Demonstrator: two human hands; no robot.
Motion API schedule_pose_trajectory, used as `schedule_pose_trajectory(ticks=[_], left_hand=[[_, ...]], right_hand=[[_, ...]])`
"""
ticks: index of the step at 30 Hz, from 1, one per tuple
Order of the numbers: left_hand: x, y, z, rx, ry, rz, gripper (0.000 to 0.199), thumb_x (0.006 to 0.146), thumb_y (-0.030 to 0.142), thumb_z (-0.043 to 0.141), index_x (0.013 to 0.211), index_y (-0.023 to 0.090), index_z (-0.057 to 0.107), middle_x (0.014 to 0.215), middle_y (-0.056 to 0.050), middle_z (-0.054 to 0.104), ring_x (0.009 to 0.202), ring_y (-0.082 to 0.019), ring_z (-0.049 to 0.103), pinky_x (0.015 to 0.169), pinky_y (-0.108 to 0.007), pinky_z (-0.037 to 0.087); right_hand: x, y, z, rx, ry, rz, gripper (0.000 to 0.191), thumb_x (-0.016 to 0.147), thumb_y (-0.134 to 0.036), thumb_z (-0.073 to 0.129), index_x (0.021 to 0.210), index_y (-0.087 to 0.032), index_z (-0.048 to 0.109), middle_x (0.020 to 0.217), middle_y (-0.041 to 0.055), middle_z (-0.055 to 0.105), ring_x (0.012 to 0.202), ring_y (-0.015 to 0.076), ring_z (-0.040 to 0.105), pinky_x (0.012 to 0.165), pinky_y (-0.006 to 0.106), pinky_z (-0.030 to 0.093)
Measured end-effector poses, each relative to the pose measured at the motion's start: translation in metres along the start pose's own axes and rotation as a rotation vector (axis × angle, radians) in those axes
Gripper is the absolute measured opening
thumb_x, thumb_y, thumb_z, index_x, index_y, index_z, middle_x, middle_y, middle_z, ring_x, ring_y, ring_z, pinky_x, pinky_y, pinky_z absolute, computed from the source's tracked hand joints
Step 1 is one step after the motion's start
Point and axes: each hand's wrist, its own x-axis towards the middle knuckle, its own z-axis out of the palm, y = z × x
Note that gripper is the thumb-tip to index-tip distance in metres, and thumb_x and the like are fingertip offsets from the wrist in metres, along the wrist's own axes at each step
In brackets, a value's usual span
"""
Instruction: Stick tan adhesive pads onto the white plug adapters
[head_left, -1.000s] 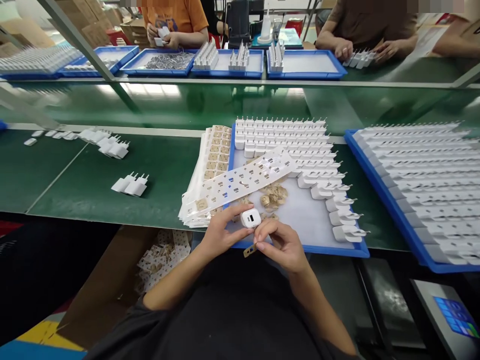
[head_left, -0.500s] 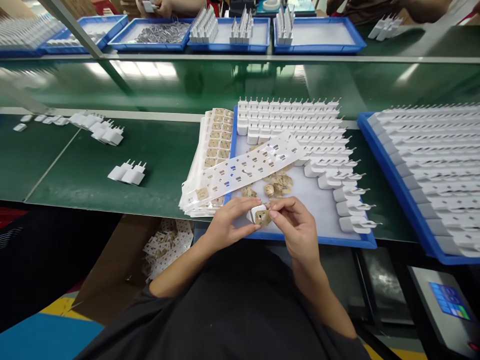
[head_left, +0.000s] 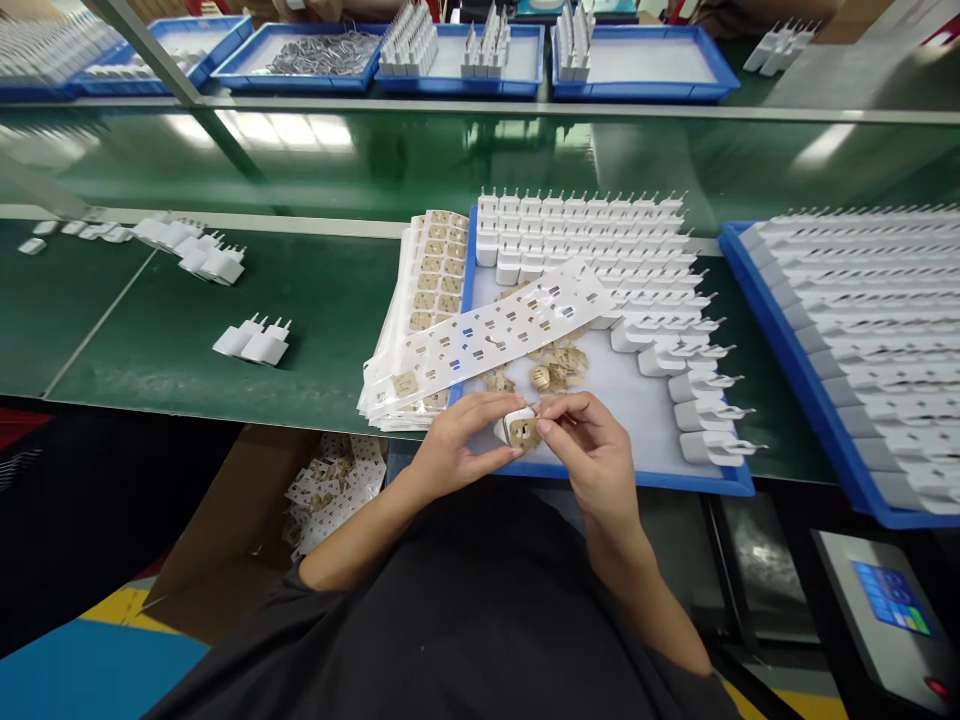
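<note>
Left grip (head_left: 459, 443) pinches a boxy white plastic charger (head_left: 504, 431); right grip (head_left: 592, 443) pinches a flat tan paper sticker (head_left: 529, 441); between them, it now mostly covers the charger's end.

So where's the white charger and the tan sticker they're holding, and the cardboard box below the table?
White charger (head_left: 502, 430): head view, its side.
Tan sticker (head_left: 523, 441): head view, its lower face.
Cardboard box (head_left: 214, 525): head view, side wall.

l fingers (head_left: 491, 408) grip wht chrgr (head_left: 502, 431); r fingers (head_left: 571, 405) pinch tan sticker (head_left: 522, 443).
</note>
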Motion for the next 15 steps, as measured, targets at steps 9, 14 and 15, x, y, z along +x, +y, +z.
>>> schedule_pose_trajectory(ticks=[9,14,15], left_hand=[[0.000,-0.001,0.001,-0.009,0.015,0.009,0.048,0.087,0.029,0.076,0.133,0.025,0.062,0.126,-0.013,0.072,0.116,-0.026,0.070,0.100,-0.042,0.057],[-0.001,-0.001,0.001,0.001,0.022,0.002,0.048,0.087,0.029,0.076,0.133,0.024,0.062,0.127,-0.013,0.072,0.117,-0.026,0.070,0.101,-0.041,0.057],[-0.001,-0.002,0.001,0.001,0.024,0.004,0.048,0.087,0.029,0.076,0.133,0.024,0.062,0.127,-0.013,0.072,0.117,-0.026,0.069,0.101,-0.041,0.057]], right_hand=[[-0.002,-0.002,0.006,-0.105,0.038,-0.054,0.008,0.087,-0.024,0.075,0.090,-0.026,0.067,0.087,-0.0020,0.067,0.082,0.0136,0.066,0.078,0.027,0.054],[-0.003,-0.002,0.011,-0.217,0.096,-0.117,0.008,0.089,-0.023,0.074,0.089,-0.025,0.066,0.085,-0.0022,0.067,0.078,0.0134,0.066,0.073,0.027,0.054],[-0.004,-0.002,0.012,-0.237,0.100,-0.131,0.008,0.089,-0.023,0.073,0.089,-0.025,0.066,0.085,-0.0021,0.067,0.079,0.0135,0.066,0.073,0.028,0.054]])
